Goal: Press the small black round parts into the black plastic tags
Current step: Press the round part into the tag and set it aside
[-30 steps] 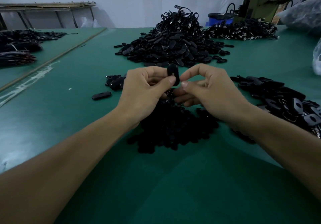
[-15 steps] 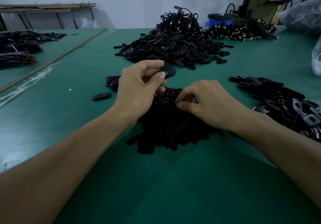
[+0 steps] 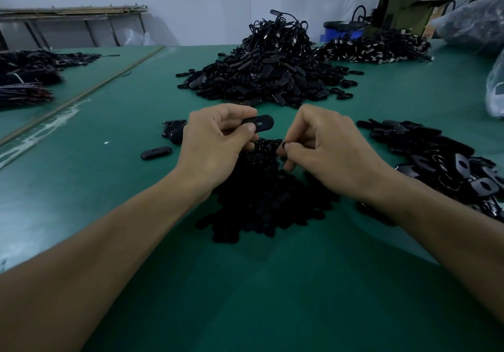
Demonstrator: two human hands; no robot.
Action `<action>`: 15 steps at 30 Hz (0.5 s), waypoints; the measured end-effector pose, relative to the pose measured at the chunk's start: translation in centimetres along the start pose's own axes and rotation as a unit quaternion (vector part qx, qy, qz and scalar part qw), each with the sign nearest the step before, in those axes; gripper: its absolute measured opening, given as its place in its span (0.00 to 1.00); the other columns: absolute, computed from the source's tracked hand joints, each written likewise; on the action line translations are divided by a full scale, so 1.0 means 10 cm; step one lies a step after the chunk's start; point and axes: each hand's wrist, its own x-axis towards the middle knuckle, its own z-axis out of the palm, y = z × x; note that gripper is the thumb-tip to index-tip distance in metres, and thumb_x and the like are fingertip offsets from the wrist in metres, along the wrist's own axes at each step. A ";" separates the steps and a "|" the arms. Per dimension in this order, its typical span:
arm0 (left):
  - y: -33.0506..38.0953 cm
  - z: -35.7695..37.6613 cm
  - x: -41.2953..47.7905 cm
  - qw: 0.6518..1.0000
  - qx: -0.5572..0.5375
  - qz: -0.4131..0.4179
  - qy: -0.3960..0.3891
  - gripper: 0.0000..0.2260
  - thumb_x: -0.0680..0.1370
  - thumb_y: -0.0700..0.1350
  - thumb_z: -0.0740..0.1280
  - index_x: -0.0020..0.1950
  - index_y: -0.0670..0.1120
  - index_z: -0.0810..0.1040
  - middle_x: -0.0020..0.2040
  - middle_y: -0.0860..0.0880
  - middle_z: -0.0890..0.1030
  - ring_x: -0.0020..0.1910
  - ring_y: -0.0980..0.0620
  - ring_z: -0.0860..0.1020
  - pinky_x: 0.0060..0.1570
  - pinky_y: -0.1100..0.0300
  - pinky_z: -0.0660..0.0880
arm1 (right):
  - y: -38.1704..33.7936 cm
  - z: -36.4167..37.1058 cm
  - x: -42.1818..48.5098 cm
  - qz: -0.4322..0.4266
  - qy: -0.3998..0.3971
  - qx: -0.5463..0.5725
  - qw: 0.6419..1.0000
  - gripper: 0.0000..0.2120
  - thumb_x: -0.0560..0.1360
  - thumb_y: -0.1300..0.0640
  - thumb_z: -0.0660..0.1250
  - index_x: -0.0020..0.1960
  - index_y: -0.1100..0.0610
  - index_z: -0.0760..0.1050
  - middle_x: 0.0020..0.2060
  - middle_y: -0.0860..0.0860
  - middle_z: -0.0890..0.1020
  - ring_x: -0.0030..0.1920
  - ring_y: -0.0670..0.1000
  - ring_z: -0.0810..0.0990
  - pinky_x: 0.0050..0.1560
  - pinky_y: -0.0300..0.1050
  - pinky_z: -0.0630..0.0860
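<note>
The fingers (image 3: pixel 291 148) of the right hand (image 3: pixel 327 147) are closed in a pinch on one small black round part (image 3: pixel 285 145), thumb tip against forefinger. The part sits just above the near pile of small black round parts (image 3: pixel 261 201) and apart from the tag. The fingers (image 3: pixel 249 129) of the left hand (image 3: pixel 215 144) are curled round one end of a flat black oval plastic tag (image 3: pixel 260 123), thumb on top. Its free end points toward the right hand, and the small opening in it shows pale and looks unfilled. So for this piece the picking up looks done, and the seating and pressing are left. For the whole job, much seems to remain. A tall heap of black plastic tags (image 3: pixel 270 76) lies beyond the hands, and another spread of dark pieces (image 3: pixel 436 158) lies to the right. A few tags in a small cluster (image 3: pixel 174 130) and a loose black oval tag (image 3: pixel 156 153) lie left of the left hand; whether those are finished cannot be told. Both hands are raised off the green counter (image 3: pixel 109 188), knuckles up, near each other but not touching. The bare forearms run in from the lower corners and converge over the pile.
</note>
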 end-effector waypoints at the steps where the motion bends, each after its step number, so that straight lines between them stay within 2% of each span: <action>1: 0.00 0.00 0.00 1.000 0.001 0.001 -0.005 0.10 0.78 0.35 0.70 0.52 0.50 0.82 0.42 0.49 0.86 0.41 0.54 0.85 0.44 0.65 0.80 | 0.00 0.00 0.00 0.002 0.001 0.015 1.000 0.07 0.75 0.62 0.68 0.42 0.53 0.73 0.35 0.49 0.85 0.39 0.46 0.85 0.45 0.52 0.81; 4: 0.01 0.01 -0.01 1.000 0.003 0.002 -0.022 0.10 0.79 0.34 0.70 0.53 0.49 0.83 0.43 0.49 0.86 0.42 0.54 0.86 0.45 0.64 0.80 | 0.00 -0.02 0.02 0.012 0.015 0.060 0.998 0.07 0.76 0.63 0.68 0.45 0.53 0.74 0.36 0.48 0.86 0.36 0.45 0.85 0.38 0.40 0.78; 6: 0.02 0.01 -0.02 1.000 0.003 0.003 -0.030 0.10 0.78 0.34 0.70 0.53 0.48 0.83 0.44 0.49 0.86 0.42 0.55 0.86 0.44 0.65 0.80 | 0.01 -0.02 0.03 0.027 0.006 0.098 0.995 0.07 0.77 0.63 0.70 0.50 0.53 0.74 0.35 0.48 0.86 0.36 0.45 0.85 0.37 0.35 0.78; 8: 0.02 0.01 -0.02 0.999 0.001 0.003 -0.035 0.10 0.78 0.34 0.70 0.54 0.47 0.83 0.44 0.49 0.86 0.42 0.55 0.86 0.43 0.66 0.79 | 0.02 -0.02 0.03 0.036 -0.010 0.109 0.993 0.08 0.77 0.63 0.70 0.52 0.54 0.76 0.36 0.49 0.86 0.37 0.45 0.86 0.38 0.35 0.79; 11: 0.02 0.01 -0.02 0.999 0.001 0.000 -0.037 0.10 0.78 0.34 0.70 0.55 0.47 0.83 0.44 0.49 0.86 0.42 0.55 0.86 0.44 0.65 0.80 | 0.04 -0.02 0.04 0.025 -0.012 0.085 0.996 0.09 0.77 0.64 0.69 0.48 0.50 0.80 0.37 0.49 0.86 0.38 0.45 0.85 0.39 0.36 0.79; 15: 0.03 0.01 -0.03 0.999 -0.004 -0.004 -0.039 0.09 0.78 0.34 0.70 0.55 0.45 0.83 0.43 0.48 0.86 0.42 0.53 0.86 0.44 0.63 0.81 | 0.03 -0.03 0.04 0.025 -0.007 0.073 0.997 0.08 0.78 0.62 0.68 0.47 0.49 0.80 0.37 0.50 0.86 0.38 0.46 0.85 0.38 0.42 0.78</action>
